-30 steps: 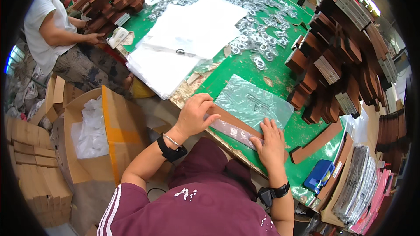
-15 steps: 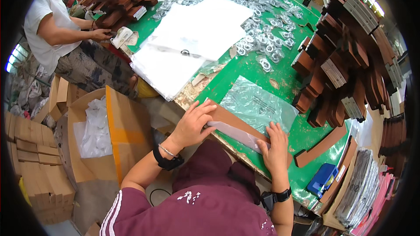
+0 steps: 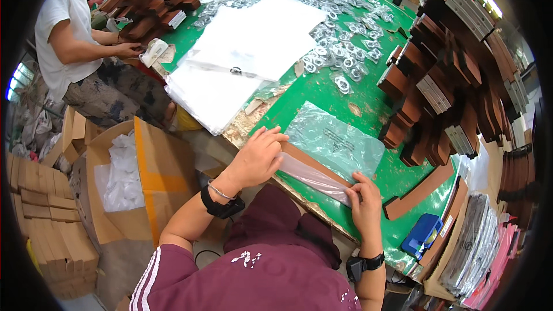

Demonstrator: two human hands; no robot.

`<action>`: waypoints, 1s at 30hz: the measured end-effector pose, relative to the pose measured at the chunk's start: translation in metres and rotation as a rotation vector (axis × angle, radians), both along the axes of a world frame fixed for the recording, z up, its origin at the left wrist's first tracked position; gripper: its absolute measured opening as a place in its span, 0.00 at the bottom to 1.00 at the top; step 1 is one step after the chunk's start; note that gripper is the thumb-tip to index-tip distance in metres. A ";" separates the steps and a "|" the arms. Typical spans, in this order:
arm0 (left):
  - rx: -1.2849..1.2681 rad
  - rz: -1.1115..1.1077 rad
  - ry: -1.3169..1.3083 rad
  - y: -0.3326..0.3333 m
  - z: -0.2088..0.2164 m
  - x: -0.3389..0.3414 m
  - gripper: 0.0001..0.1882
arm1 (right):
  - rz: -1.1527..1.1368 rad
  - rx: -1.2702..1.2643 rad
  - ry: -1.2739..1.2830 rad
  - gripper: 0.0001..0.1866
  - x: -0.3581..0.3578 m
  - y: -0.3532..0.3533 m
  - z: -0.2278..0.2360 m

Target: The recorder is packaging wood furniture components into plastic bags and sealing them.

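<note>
At the near edge of the green table lies a brown wooden strip point(image 3: 317, 164), with translucent plastic film point(image 3: 314, 180) along its near side. My left hand point(image 3: 258, 158) is closed around the left end of strip and film, thumb on the near side. At the other end my right hand point(image 3: 365, 203) pinches the film between thumb and bent fingers, covering the strip's right end. Just beyond the strip, a clear plastic bag point(image 3: 337, 138) lies flat. Another brown strip point(image 3: 419, 193) rests to the right of my right hand.
White plastic sheets point(image 3: 219, 75) are stacked at left. Small bagged rings point(image 3: 345, 52) spread across the far table point(image 3: 276, 179). Brown wooden pieces point(image 3: 438, 80) pile high on the right, near a blue case point(image 3: 422, 235). A carton point(image 3: 164, 178) stands at left; a co-worker point(image 3: 72, 40) is beyond it.
My right fingers have bent from lying stretched out into a pinch on the film. Between my hands the film shows wider and looser. My left hand has shifted slightly along its end.
</note>
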State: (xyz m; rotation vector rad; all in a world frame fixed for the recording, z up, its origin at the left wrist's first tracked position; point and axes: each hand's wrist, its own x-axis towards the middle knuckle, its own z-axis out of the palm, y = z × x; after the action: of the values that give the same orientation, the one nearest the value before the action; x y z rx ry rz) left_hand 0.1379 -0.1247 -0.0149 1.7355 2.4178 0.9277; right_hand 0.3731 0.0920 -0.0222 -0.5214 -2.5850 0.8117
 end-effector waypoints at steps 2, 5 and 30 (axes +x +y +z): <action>0.029 0.022 0.011 0.003 -0.003 0.000 0.06 | -0.060 -0.090 0.011 0.07 -0.006 -0.002 0.000; 0.085 0.081 0.040 0.007 -0.007 0.000 0.05 | -0.106 -0.001 0.039 0.08 -0.016 -0.002 0.000; 0.010 0.003 0.193 0.039 0.008 0.055 0.27 | -0.196 0.136 0.064 0.09 -0.045 0.003 -0.016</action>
State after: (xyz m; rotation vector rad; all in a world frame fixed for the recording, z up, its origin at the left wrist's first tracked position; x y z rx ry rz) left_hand 0.1925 -0.0859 -0.0071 1.9085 2.5339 0.8080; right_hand 0.3280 0.0951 -0.0380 -0.6830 -2.4612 0.5740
